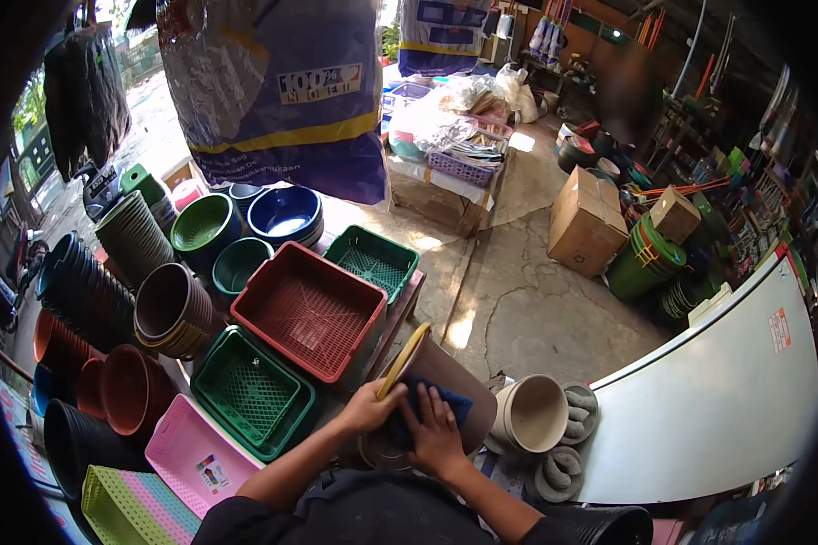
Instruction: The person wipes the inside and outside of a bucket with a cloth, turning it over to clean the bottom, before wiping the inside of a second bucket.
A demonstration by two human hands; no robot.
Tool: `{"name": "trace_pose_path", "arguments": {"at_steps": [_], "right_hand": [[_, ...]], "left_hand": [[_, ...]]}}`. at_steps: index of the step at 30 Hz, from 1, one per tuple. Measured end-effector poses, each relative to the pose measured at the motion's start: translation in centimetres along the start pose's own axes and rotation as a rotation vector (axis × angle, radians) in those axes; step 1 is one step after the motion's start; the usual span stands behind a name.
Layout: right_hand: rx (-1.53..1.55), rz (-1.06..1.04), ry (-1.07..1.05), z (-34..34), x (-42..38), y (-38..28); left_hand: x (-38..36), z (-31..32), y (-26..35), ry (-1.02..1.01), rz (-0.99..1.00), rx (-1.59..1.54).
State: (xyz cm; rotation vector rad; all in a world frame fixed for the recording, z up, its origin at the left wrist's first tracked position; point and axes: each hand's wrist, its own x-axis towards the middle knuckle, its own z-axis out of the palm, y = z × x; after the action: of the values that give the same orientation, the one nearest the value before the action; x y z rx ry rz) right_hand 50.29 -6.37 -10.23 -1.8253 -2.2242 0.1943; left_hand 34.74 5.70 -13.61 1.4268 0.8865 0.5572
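While the left hand (371, 407) grips the pot (450, 371) by its yellow rim (404, 360) at lower centre of the frame, the right hand (436, 436), fingers partly spread, presses a blue cloth (460, 405) against the pot's side. A red basket (309, 318) sits left of centre.

dark red rectangular plastic basket (307, 309); small green mesh-bottomed plastic basket (370, 261) just behind, nested dark green plastic baskets (250, 383) on the near side. lower left, pink rectangular plastic basket (189, 440). above, large purple plastic bag with yellow band (286, 159). right: brown cardboard box (586, 222) on cracked concrete floor (536, 318), green round plastic bin (632, 272) beside it; large white flat panel (709, 391).
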Motion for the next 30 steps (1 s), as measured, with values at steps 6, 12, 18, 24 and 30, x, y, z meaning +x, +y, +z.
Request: {"name": "trace_pose_path", "arguments": {"at_steps": [6,12,18,24,30], "right_hand": [[0.019,0.027,-0.034,-5.0,3.2,2.5],[0.478,0.098,0.108,-3.9,5.8,8.7],[1.113,0.641,-0.166,-3.3,6.9,12.2],[0.685,0.538,-0.470,-3.2,7.4,6.8],[0.005,0.048,0.027,-4.2,6.3,-3.5]], "left_hand": [[-2.9,0.2,3.1,-0.017,0.127,0.030],[-4.9,-2.2,4.8,-0.125,0.158,0.079],[-6.4,-2.6,4.1,-0.138,0.169,-0.148],[-6.6,-1.7,3.0,0.032,0.028,-0.246],[-5.1,-1.7,4.5,0.136,-0.025,-0.399]]}}
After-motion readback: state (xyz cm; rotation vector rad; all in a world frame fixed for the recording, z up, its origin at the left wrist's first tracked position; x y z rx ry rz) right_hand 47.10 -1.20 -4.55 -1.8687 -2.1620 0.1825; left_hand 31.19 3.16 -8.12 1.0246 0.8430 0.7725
